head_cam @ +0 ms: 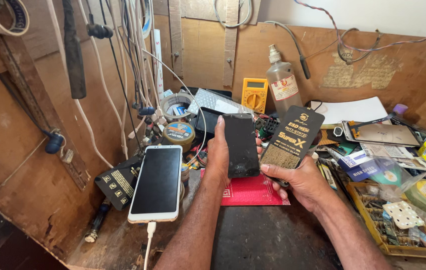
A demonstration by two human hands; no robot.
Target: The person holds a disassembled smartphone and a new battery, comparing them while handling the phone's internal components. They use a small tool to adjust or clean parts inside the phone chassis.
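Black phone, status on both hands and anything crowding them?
Left hand grips black phone upright. Right hand holds black packet beside it. White phone propped left, clear.

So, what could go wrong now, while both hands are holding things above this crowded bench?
1. The left hand grips the dark phone only by its edges, above the red mat; it might slip and fall.
2. The right hand holds the black flat packet close to the phone; its corner could scrape the screen.
3. The white phone leans upright with a cable plugged in; an elbow might knock it over.
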